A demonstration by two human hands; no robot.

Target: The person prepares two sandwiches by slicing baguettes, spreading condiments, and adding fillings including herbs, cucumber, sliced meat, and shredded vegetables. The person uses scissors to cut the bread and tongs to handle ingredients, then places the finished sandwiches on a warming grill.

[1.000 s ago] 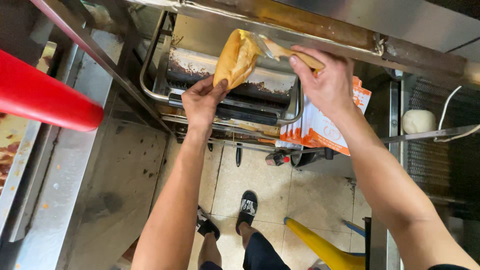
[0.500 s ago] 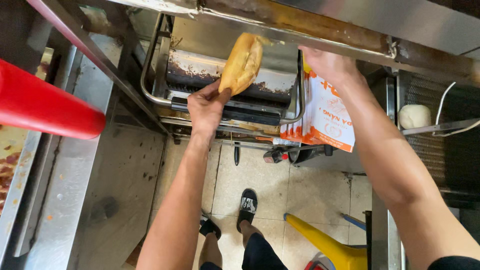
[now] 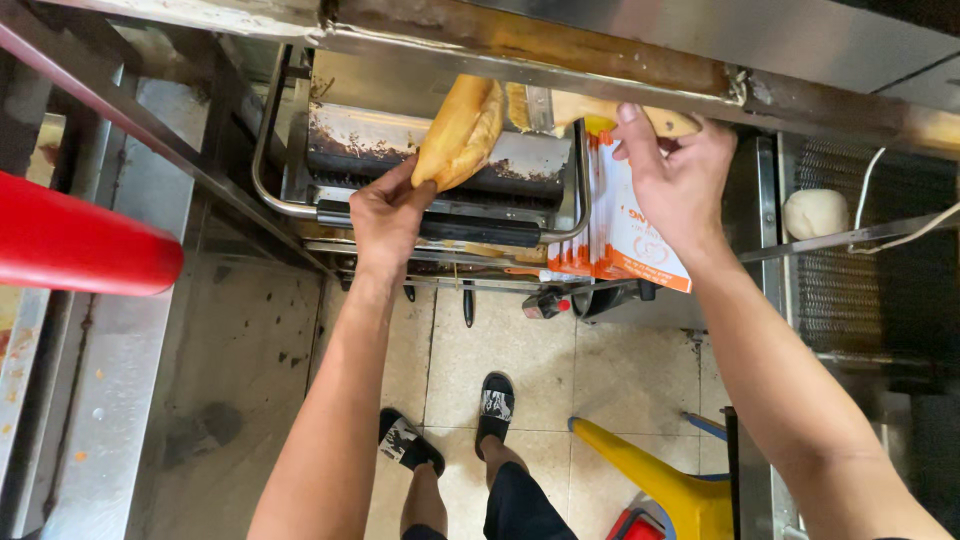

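left hand (image 3: 385, 215) grips the bread roll (image 3: 462, 132) steady; right hand (image 3: 675, 180), at its 3 o'clock, grips the brush (image 3: 590, 110); best stroke lightly along the crust.

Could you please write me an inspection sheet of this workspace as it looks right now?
Surface: steel counter at left, stained and spotted; tiled floor below.
Job's things: split bread roll held over a grimy metal press; brush with a wooden handle, its bristles beside the roll.
Clutter: stack of orange-and-white paper bags; pale dough ball on a wire rack; red cylinder at left.
Hands: left hand grips the roll's lower end; right hand grips the brush handle.
Cables: white cable at right.
Surroundings: yellow plastic stool on the floor; the person's sandalled feet below.
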